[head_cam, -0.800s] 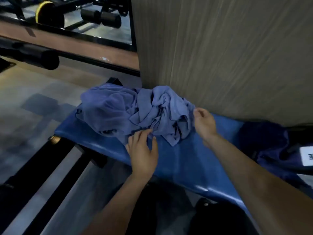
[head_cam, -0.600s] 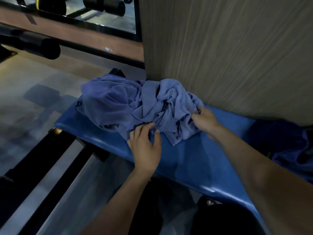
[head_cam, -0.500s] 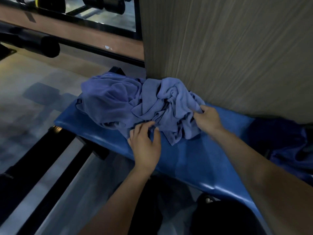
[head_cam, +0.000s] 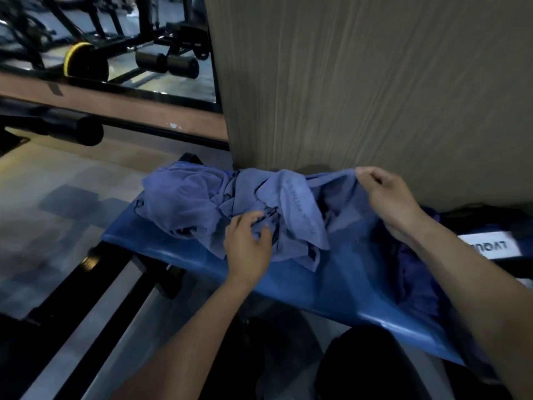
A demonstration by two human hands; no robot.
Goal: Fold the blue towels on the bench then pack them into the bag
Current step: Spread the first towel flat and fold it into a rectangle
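Observation:
A heap of crumpled blue towels lies on the left half of the padded blue bench. My right hand pinches the edge of one towel and holds it lifted and stretched to the right, above the bench. My left hand presses on the front of the heap, fingers curled into the cloth. A dark bag with a white label sits at the bench's right end, partly hidden behind my right arm.
A wood-grain wall panel rises directly behind the bench. Black frame rails run along the floor at the left. A mirror at the back left shows gym machines and a yellow-rimmed weight plate. A black padded roller juts in from the left.
My right hand has closed on a towel edge and drawn it up and to the right, spreading part of the heap. My left hand has stayed on the pile's front.

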